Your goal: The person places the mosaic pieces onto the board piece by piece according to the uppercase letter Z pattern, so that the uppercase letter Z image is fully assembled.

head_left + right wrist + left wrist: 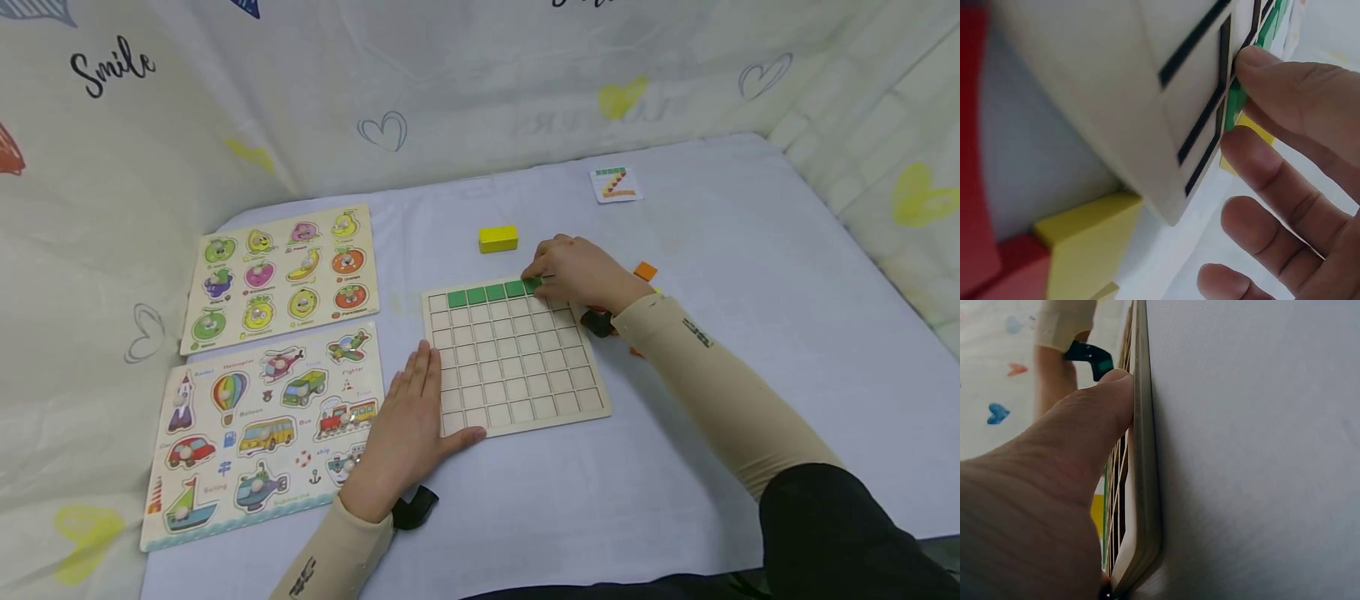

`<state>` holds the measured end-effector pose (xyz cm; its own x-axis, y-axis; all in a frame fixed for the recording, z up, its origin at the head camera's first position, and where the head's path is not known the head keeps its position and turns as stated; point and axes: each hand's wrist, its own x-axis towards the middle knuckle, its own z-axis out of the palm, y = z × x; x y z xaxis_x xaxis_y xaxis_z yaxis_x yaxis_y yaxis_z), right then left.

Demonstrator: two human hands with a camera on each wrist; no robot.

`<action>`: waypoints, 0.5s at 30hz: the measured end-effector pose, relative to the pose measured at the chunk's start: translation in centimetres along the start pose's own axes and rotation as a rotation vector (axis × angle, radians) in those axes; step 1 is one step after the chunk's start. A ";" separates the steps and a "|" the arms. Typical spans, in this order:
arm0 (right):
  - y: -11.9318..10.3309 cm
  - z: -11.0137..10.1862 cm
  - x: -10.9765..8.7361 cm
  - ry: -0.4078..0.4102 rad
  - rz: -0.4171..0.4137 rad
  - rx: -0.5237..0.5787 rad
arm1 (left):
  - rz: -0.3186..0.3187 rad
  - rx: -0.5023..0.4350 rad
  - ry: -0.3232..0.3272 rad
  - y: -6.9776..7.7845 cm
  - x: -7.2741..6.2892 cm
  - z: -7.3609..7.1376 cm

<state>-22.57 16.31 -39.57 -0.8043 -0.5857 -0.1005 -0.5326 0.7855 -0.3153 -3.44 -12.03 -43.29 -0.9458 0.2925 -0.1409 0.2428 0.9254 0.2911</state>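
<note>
A wooden grid board (522,365) lies on the table with a run of green square tiles (476,296) in its far row. My right hand (581,271) is over the right end of that row. In the right wrist view, its thumb and a finger pinch a green tile (1234,107) at the grid; the other fingers stand apart from the board. My left hand (408,421) rests along the board's left side, fingers straight. Its thumb (1113,394) presses the near edge in the left wrist view.
Behind the board lies a yellow block (498,239). A pattern card (616,184) is farther back. Orange pieces (645,271), with red and yellow blocks (1094,234), lie right of the board. Fruit (281,275) and vehicle (262,437) puzzle boards lie at left.
</note>
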 end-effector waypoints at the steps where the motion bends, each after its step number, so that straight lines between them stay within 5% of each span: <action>1: 0.2 0.0 -0.1 0.005 0.000 -0.001 | -0.001 0.000 -0.001 0.0 0.0 0.0; 15: 5.3 -2.3 -3.9 -0.012 0.185 0.030 | 0.003 0.009 -0.009 -0.1 0.0 0.0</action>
<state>-22.89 23.19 -38.67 -0.8846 -0.4343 -0.1702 -0.3677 0.8738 -0.3184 -3.50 -12.12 -43.33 -0.9431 0.2977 -0.1481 0.2479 0.9264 0.2833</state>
